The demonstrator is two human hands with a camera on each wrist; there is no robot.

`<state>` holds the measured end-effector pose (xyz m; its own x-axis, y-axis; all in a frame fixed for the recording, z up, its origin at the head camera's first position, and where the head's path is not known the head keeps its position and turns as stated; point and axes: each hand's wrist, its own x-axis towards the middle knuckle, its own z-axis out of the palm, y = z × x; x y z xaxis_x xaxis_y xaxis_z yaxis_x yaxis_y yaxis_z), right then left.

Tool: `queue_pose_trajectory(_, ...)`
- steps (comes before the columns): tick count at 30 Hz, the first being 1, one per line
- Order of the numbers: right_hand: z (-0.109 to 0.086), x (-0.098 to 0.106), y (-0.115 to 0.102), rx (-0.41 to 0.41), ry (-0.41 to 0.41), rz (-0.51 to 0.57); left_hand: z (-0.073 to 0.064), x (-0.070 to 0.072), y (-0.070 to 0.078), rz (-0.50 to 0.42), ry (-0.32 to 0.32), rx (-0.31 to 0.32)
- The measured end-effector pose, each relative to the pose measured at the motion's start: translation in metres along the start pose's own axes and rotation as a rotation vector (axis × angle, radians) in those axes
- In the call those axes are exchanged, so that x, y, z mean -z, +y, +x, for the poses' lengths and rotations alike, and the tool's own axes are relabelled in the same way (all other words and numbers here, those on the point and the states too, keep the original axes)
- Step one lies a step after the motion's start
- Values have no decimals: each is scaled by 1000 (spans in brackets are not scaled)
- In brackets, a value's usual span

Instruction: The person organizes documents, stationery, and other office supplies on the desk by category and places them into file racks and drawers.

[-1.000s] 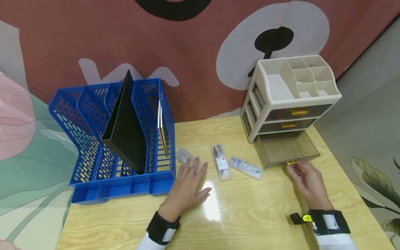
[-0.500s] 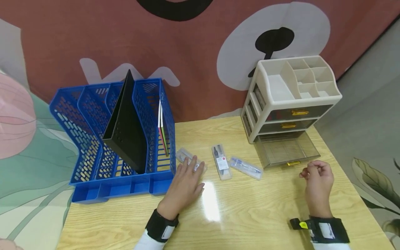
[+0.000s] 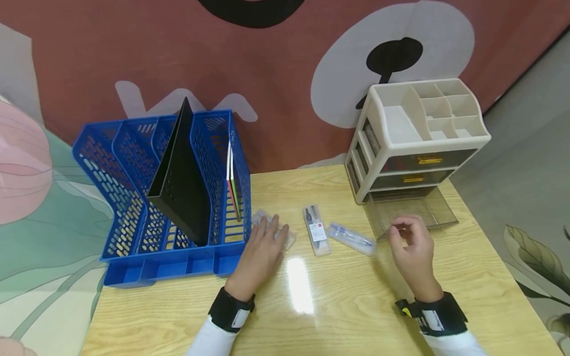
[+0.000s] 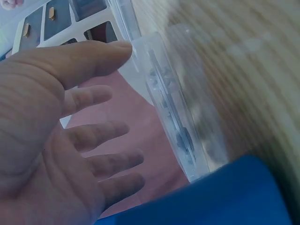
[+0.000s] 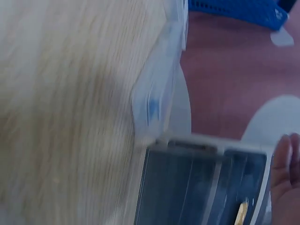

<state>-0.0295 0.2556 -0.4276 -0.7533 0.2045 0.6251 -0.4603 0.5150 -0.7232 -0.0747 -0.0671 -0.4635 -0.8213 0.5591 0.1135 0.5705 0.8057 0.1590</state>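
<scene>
My left hand lies with straight, spread fingers over a clear plastic case, whose middle they cover in the head view. In the left wrist view slim items show inside the case. My right hand hovers before the pulled-out bottom drawer of a white desk organizer; its fingers are loosely bent and hold nothing visible. Between the hands lie two more clear cases: a labelled one with a dark pointed tool inside, and one with bluish contents.
A blue file rack stands on the left of the wooden table. It holds a black folder and thin booklets. Two upper drawers of the organizer are closed. A printed cloth hangs behind.
My right hand has let go of the drawer's handle, drawn back, then moved left across the drawer front toward the cases. My left hand has shifted slightly over its case.
</scene>
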Motion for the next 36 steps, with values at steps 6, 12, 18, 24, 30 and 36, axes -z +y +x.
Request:
queue_pose_trajectory(6,0,-25,19,29,-258,-129,5,0,2,-27,-45,22)
queue_pose_trajectory(12,-1,-47,35,49,-453,-142,8,-2,6,-47,-82,6)
queue_pose_trajectory(18,0,-71,32,46,-580,-138,9,-8,2,-33,-69,-4)
queue_pose_trajectory(24,-1,-96,22,57,-690,-86,13,-10,-3,-11,-55,-7)
queue_pose_trajectory(30,-4,-120,11,98,-780,-125,18,-14,-6,6,-59,10)
queue_pose_trajectory(36,-9,-139,1,126,-847,-254,21,-18,-9,58,-46,29)
